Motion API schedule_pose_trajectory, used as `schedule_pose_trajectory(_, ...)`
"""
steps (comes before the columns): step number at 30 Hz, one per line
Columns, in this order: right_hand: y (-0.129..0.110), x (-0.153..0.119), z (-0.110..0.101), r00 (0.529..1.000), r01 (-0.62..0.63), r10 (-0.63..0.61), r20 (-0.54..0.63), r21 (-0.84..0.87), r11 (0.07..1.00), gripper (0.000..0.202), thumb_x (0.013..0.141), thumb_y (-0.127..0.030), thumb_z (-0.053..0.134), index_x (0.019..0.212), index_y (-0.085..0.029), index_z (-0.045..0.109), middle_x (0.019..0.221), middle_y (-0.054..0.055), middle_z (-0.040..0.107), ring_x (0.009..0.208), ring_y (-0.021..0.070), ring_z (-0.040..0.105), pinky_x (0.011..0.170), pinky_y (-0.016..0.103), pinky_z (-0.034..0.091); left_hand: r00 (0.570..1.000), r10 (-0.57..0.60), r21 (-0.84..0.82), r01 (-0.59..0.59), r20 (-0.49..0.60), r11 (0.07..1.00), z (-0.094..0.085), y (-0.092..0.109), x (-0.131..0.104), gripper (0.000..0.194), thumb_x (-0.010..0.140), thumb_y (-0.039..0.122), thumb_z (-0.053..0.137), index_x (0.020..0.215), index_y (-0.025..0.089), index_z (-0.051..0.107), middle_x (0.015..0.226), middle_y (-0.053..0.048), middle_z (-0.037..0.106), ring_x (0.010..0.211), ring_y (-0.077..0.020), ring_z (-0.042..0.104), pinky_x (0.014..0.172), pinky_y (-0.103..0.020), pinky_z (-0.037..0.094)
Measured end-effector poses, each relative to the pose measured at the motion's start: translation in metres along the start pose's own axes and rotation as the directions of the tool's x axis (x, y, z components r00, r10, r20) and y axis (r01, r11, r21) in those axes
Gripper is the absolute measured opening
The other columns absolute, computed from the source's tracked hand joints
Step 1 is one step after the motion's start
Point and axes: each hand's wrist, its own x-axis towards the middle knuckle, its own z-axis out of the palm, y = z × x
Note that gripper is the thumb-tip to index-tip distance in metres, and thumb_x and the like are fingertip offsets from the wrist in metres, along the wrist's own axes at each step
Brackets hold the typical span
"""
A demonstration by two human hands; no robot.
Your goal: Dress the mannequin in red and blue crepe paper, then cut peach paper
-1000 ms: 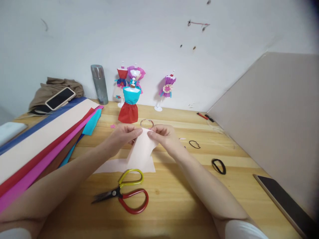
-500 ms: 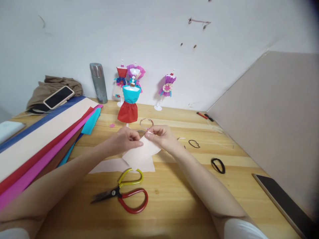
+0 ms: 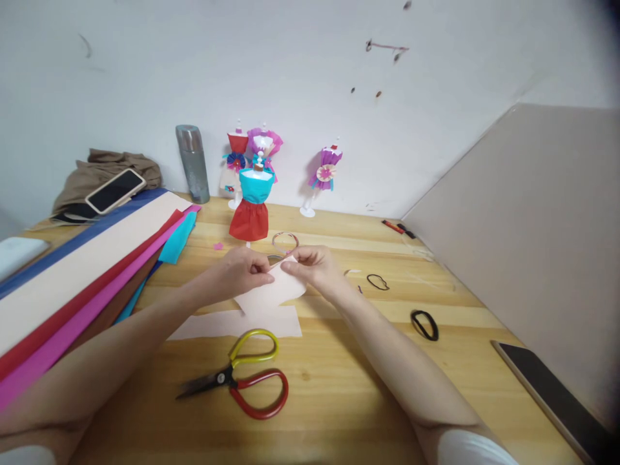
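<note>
A pale pink piece of paper (image 3: 271,290) is held up between my two hands above the table. My left hand (image 3: 245,268) is closed on its upper left edge, and my right hand (image 3: 312,266) pinches its upper right corner between thumb and fingers. Under it, a pale pink paper strip (image 3: 208,324) lies flat on the wood. Closer to me rest scissors (image 3: 225,376) with one yellow and one red handle, blades pointing left. Just behind my hands stands a small dress form (image 3: 256,187) in a turquoise top and red skirt.
Coloured paper sheets (image 3: 111,258) cover the left side, beside a phone (image 3: 116,191) and brown cloth (image 3: 116,161). A flask (image 3: 192,165) and a purple-dressed form (image 3: 326,173) stand by the wall. Black bands (image 3: 424,325) and a dark tablet-like device (image 3: 547,387) lie right.
The held paper has shifted slightly left and tilted up, showing more of the strip beneath. Both hands keep their hold. The view has tipped up slightly.
</note>
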Motion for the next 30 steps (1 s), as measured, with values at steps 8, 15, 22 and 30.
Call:
schedule_pose_trajectory(8,-0.011,0.000,-0.005,0.980,0.103,-0.105,-0.170,-0.019,0.994,0.024,0.059,-0.038,0.081,0.065,-0.017,0.074,0.061,0.003,0.068,0.054,0.0137,0.058,0.051,0.026,0.045,0.978,-0.185,-0.179,0.200,0.095,0.963,-0.013,-0.018,0.006,0.021,0.070,0.032,0.065,0.065,0.014,0.071,0.057,0.001,0.061,0.055,-0.0107,0.048,0.051,-0.021,0.034)
schedule_pose_trajectory(15,-0.017,0.001,-0.022,0.939,0.194,-0.219,-0.266,-0.119,0.974,0.021,0.065,-0.038,0.077,0.066,-0.017,0.073,0.065,0.004,0.070,0.059,0.0154,0.059,0.055,0.027,0.045,0.945,-0.246,0.298,0.175,0.217,0.938,-0.052,-0.026,0.000,0.025,0.072,0.027,0.060,0.049,0.017,0.056,0.052,0.001,0.049,0.052,-0.0120,0.042,0.051,-0.025,0.028)
schedule_pose_trajectory(22,-0.016,-0.015,0.007,0.953,0.293,-0.302,0.000,-0.251,0.923,0.016,0.078,-0.034,0.071,0.073,-0.020,0.076,0.077,0.005,0.075,0.071,0.0183,0.066,0.065,0.028,0.049,0.994,-0.104,0.438,0.110,-0.038,0.892,-0.037,0.035,-0.033,0.026,0.089,0.041,0.053,0.090,0.019,0.067,0.083,-0.007,0.068,0.076,-0.0231,0.058,0.068,-0.032,0.039)
schedule_pose_trajectory(30,-0.013,-0.016,0.014,0.940,0.307,-0.330,-0.084,-0.215,0.927,0.023,0.078,-0.042,0.072,0.078,-0.019,0.073,0.076,0.004,0.071,0.071,0.0180,0.063,0.068,0.030,0.049,0.992,-0.126,0.104,0.123,0.023,0.987,-0.010,0.021,-0.008,0.029,0.080,0.030,0.057,0.055,0.018,0.047,0.053,0.003,0.045,0.053,-0.0111,0.042,0.051,-0.025,0.027)
